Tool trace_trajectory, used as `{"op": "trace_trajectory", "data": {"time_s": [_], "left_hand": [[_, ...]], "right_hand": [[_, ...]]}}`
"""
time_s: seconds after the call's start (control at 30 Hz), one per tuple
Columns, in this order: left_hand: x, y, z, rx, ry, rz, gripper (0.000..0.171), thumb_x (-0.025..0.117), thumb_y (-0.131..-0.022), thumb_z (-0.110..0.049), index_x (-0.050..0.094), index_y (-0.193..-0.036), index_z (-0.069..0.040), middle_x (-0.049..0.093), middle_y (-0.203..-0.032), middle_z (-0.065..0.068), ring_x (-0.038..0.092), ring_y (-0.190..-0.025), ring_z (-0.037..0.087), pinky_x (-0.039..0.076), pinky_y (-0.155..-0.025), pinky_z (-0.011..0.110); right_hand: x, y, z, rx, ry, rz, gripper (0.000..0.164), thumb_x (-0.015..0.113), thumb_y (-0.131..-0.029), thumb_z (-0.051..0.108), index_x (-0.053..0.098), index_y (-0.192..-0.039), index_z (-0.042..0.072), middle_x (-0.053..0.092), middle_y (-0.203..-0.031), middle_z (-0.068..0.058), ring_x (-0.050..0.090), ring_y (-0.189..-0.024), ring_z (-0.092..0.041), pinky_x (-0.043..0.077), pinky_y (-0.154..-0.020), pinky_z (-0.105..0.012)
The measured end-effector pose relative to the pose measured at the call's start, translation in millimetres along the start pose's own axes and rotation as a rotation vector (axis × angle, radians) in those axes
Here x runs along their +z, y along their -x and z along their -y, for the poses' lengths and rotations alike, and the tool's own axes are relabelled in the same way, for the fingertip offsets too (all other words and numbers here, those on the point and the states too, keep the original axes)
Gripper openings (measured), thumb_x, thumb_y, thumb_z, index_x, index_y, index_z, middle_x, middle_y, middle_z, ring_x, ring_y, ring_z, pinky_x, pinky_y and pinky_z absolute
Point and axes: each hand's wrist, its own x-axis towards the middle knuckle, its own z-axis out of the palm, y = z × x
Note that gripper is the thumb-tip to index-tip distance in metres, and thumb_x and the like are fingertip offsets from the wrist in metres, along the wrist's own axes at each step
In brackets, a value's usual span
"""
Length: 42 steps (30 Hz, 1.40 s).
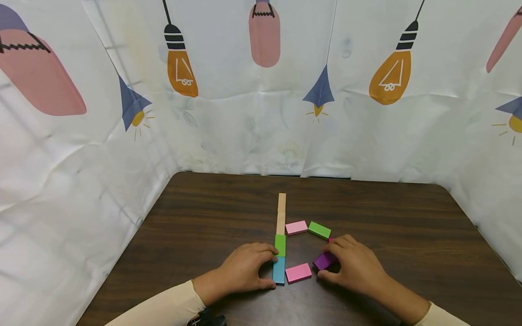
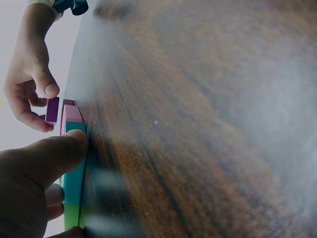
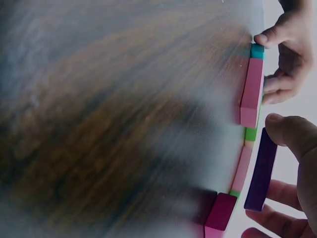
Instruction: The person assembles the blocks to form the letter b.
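Between the thumb and fingers of my right hand [image 1: 359, 267] is a purple block [image 3: 261, 171], pinched and held just above the table in the right wrist view. My left hand [image 1: 246, 267] rests beside a straight row. Its thumb touches the near end of the blue block [image 1: 279, 270], and its fingertips lie by the green block [image 1: 280, 245] adjoining it. Two natural wood blocks [image 1: 281, 213] continue the row away from me. Right of it, a curve holds a near pink block [image 1: 298, 273], a far pink block [image 1: 296, 227], another green block [image 1: 320, 230] and a magenta block [image 3: 221, 210], partly hidden by my right hand in the head view.
Dark wood-grain table [image 1: 212, 203] surrounds the blocks on all sides. A white curtain [image 1: 253, 127] printed with lamps hangs behind its far edge and along the left and right. A dark device [image 1: 206, 318] sits at the left wrist.
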Motion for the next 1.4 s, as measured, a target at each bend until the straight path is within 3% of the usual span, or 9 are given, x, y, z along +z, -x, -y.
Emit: {"op": "trace_trajectory", "data": {"time_s": [1.4], "left_hand": [[-0.6, -0.2, -0.2, 0.017, 0.014, -0.017, 0.05, 0.083, -0.082, -0.053, 0.074, -0.119, -0.02, 0.063, -0.132, -0.008, 0.059, -0.122, 0.013, 0.049, -0.103, 0.039]], "right_hand": [[12, 3, 4, -0.078, 0.006, -0.064, 0.05, 0.086, -0.069, 0.063, 0.072, -0.099, 0.025, 0.062, -0.098, 0.013, 0.052, -0.094, -0.009, 0.053, -0.073, -0.034]]}}
